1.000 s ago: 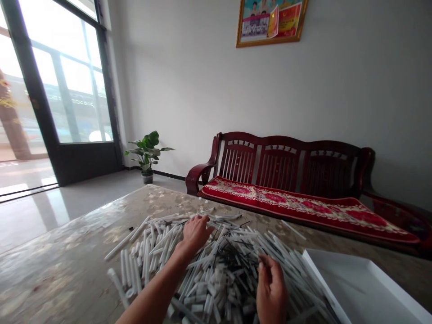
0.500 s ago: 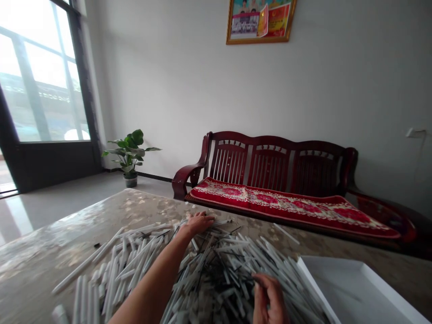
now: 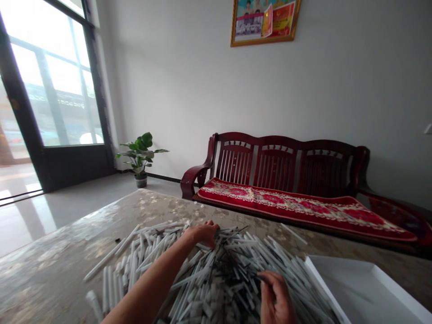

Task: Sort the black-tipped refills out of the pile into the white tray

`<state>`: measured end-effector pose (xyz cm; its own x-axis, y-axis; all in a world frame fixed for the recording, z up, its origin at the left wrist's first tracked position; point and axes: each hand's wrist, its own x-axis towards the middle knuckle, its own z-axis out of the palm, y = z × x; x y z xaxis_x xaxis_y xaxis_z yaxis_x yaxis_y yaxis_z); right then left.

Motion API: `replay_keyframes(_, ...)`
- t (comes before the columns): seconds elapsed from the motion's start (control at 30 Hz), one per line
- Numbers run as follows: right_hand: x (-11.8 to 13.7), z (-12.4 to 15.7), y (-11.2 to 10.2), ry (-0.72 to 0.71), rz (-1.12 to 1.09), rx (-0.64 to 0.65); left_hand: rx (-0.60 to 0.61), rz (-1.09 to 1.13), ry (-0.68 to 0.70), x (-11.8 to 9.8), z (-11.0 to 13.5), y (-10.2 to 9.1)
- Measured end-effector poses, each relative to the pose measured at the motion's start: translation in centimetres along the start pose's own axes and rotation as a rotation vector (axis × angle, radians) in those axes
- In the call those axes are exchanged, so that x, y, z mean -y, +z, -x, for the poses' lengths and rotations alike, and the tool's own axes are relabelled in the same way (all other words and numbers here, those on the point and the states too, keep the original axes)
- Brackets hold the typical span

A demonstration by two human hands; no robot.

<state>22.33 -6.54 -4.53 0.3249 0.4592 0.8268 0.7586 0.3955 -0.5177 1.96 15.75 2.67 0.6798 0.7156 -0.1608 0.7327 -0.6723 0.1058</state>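
A large heap of thin white plastic tubes (image 3: 192,279), with dark thin pieces (image 3: 236,265) mixed in at its middle, is spread over the table. My left hand (image 3: 204,234) reaches to the far side of the heap, its fingers bent and the thumb apart from them; the fingertips are partly hidden, and I see nothing held. Close to me on the right, my right hand (image 3: 276,297) is closed in a pinch above the heap. A small dark tip shows at its fingers, too little to name.
A shallow white tray (image 3: 364,283) stands right of the heap. The table (image 3: 67,256) has a floral cover, with a loose tube (image 3: 293,233) near its far edge. Beyond are a dark red wooden bench (image 3: 273,157), a potted plant (image 3: 141,180) and a glass door (image 3: 64,90).
My left hand has gone from lying flat with fingers stretched to bent fingers, a little nearer me over the heap. My right hand stays in its pinch. The view has turned slightly left.
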Motion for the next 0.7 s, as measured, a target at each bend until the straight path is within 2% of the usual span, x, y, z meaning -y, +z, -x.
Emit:
replay_keyframes(0.13, 0.1, 0.1, 0.0, 0.018, 0.019, 0.005, 0.029, -0.067, -0.055, -1.2, 0.3, -0.3)
replay_keyframes(0.47, -0.2, 0.3, -0.1, 0.084, -0.011, 0.017, 0.025, -0.169, -0.080, -2.9, -0.2, -0.5)
replay_keyframes(0.7, -0.3, 0.5, 0.1, 0.197, -0.078, 0.018, -0.062, -0.118, -0.123, -3.2, 2.1, 0.0)
